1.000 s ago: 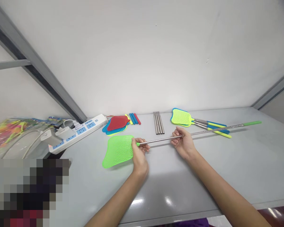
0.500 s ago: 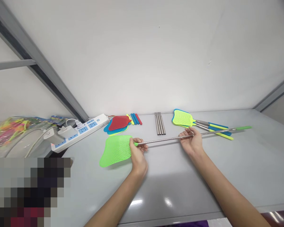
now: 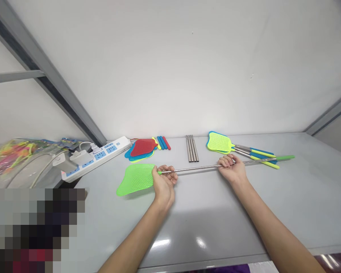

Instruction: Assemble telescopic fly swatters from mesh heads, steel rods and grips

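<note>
A green fly swatter with a long, extended metal rod is held level above the table. My left hand is closed on its neck, where the mesh head meets the rod. My right hand is wrapped round the rod farther along, short of the green handle. Behind my right hand lie several fly swatters with yellow and blue heads and handles. Several short metal rods lie side by side near the wall. Loose swatter heads, red on top, are stacked beside several coloured handles.
A white power strip with plugs and cables lies at the left. Beyond it are clear plastic bags with colourful contents. The grey table backs onto a pale wall. A pixelated patch hides the lower left.
The fly swatter has shifted slightly left, its handle end drawing in. My right hand has closed more fully round the rod and sits a little farther right along the table.
</note>
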### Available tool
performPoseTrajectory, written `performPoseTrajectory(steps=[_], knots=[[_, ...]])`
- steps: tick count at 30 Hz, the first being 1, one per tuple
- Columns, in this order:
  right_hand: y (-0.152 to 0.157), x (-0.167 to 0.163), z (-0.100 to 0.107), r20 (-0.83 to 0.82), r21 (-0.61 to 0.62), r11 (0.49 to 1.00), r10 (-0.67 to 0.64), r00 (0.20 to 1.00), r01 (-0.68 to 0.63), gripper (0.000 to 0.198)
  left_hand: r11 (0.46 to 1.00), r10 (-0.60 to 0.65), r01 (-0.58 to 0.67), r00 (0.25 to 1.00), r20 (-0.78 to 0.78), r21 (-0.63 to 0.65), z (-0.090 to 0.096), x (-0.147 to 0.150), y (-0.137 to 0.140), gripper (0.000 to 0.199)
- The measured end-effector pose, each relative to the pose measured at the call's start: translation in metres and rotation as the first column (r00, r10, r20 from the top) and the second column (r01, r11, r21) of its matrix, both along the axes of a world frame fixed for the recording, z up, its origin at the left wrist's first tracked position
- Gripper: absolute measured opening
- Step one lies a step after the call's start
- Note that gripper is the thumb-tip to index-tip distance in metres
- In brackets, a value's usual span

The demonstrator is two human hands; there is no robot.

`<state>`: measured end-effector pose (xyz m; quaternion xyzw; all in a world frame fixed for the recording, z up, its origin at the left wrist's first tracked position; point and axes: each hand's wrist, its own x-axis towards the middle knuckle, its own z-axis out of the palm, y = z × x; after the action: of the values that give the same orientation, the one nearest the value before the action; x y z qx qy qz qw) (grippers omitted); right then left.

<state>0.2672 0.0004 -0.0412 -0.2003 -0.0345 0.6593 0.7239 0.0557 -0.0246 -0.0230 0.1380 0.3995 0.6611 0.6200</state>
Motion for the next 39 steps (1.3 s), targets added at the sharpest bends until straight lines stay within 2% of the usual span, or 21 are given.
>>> performPoseTrajectory(steps=[6,17,27,39], knots=[[-0.002,-0.007,-0.001,-0.043,0.019,1.000,-0.012,0.999,0.013,0.025,0.999,0.036,-0.037,0.999,-0.014,-0.021,-0.003,0.000,0.000,0.024],[-0.004,-0.007,-0.004,0.087,0.084,0.993,-0.088,0.992,0.081,0.032,0.996,0.088,-0.087,0.995,-0.057,0.009,-0.014,0.015,-0.017,0.030],[-0.007,-0.011,0.002,0.037,0.090,0.993,-0.078,0.996,0.074,0.031,0.994,0.112,-0.112,0.990,-0.080,0.007,-0.013,0.015,-0.017,0.031],[-0.009,-0.017,0.004,0.105,0.091,0.991,-0.108,0.989,0.099,0.033,0.989,0.134,-0.138,0.988,-0.079,-0.044,-0.011,0.016,-0.018,0.032]])
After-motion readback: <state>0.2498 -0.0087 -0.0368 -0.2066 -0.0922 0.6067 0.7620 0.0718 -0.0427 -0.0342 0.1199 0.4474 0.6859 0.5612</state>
